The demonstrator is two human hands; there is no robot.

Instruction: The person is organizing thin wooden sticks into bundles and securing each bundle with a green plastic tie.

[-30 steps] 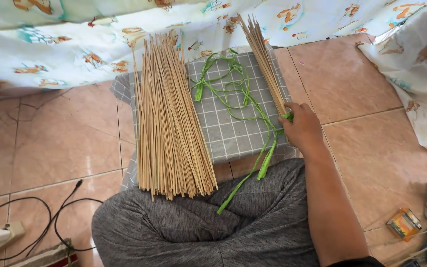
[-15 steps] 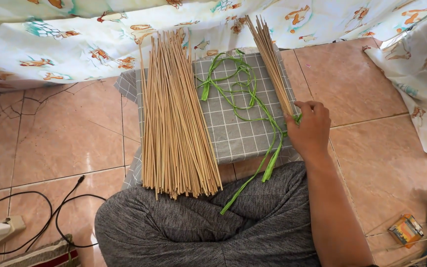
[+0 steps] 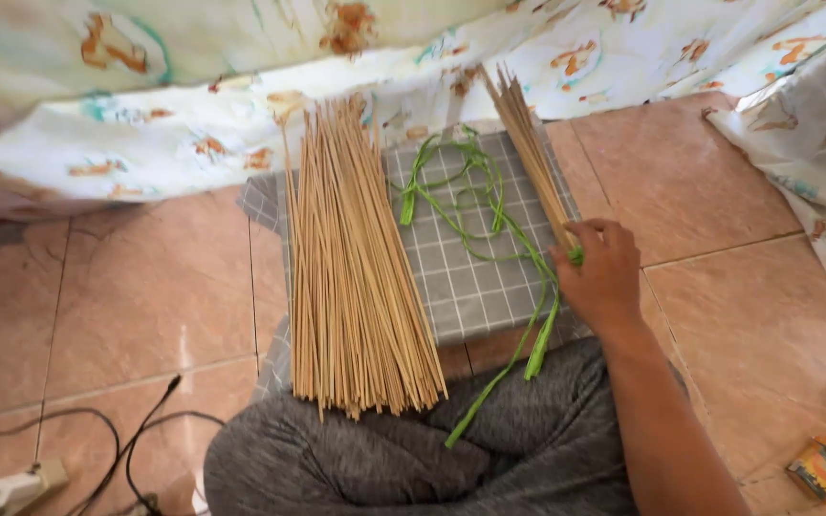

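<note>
Fingers of right hand (image 3: pixel 602 277) still pinching small stick bundle (image 3: pixel 532 153), unmoved

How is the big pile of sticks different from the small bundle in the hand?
The big pile of sticks is far thicker than the small bundle. The pile lies loose and untouched on the grey checked cloth; the bundle is gathered tight in the right hand. The pile's near ends reach the lap; the bundle slants away. Both are thin, pale tan sticks.

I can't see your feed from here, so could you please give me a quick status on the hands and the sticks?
Right hand gripping small stick bundle on grey mat. Left hand out of view. Big stick pile lies apart; green strips loose between.
</note>
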